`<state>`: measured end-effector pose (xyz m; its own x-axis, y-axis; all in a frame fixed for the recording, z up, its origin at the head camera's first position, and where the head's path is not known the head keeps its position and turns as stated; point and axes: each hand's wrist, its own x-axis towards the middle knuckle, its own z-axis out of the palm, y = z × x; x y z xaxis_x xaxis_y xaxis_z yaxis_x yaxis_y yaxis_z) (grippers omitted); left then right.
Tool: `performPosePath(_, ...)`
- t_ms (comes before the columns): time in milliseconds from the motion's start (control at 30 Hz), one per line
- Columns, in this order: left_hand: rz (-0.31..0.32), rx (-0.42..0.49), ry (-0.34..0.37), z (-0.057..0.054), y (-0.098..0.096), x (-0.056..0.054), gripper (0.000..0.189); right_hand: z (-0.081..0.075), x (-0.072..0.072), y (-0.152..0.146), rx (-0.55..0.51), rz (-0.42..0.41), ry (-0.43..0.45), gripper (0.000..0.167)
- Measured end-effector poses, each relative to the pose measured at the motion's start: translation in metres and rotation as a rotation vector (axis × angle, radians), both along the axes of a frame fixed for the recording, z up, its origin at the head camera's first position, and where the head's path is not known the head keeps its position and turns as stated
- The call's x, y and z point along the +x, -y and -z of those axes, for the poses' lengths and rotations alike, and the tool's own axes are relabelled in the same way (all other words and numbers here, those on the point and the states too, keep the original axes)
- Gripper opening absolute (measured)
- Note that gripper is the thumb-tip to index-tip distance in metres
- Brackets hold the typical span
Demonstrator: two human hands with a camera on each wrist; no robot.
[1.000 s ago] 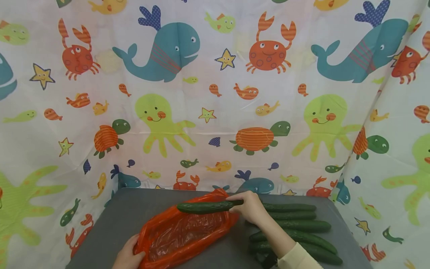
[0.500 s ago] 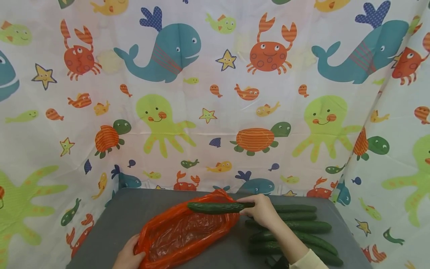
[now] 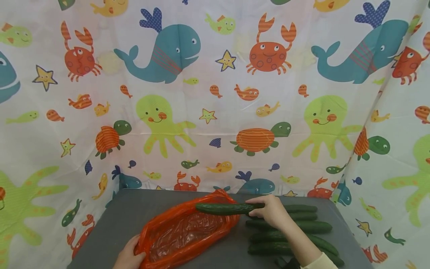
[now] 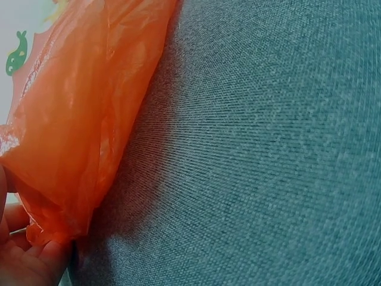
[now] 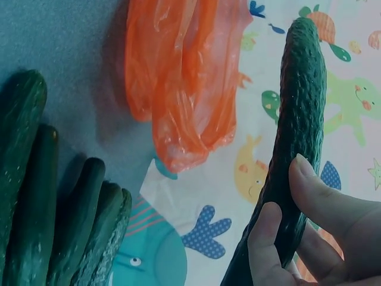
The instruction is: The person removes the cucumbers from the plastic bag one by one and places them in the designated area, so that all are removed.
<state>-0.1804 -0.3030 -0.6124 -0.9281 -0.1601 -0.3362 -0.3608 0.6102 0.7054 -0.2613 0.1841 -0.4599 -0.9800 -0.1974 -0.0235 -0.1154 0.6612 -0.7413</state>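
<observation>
A dark green cucumber (image 3: 221, 209) is held level by my right hand (image 3: 270, 212), thumb and fingers gripping its right end. In the head view its left end overlaps the far side of an orange plastic bag (image 3: 183, 233), which lies with its mouth spread wide. The right wrist view shows the held cucumber (image 5: 300, 101) with its bumpy skin, raised over the table. At the bag's near left end my left hand (image 3: 129, 254) pinches the plastic; the left wrist view has fingers (image 4: 44, 259) bunching the orange film (image 4: 89, 137).
Several more cucumbers (image 3: 315, 226) lie side by side on the grey table (image 3: 124, 209), right of the bag and partly under my right forearm. A small black object (image 3: 288, 263) is half hidden by that arm. A curtain (image 3: 215, 168) with sea animals hangs behind.
My right hand has moved to the right with the cucumber, drawing its tip back across the bag's far side. My left hand and the bag have stayed in place.
</observation>
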Motion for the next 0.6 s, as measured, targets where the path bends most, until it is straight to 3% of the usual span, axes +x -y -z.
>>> performPosePath(600, -0.009, 0.035, 0.01, -0.002, -0.001, 0.001, 0.069, 0.007, 0.01, -0.03, 0.009, 0.031, 0.036, 0.037)
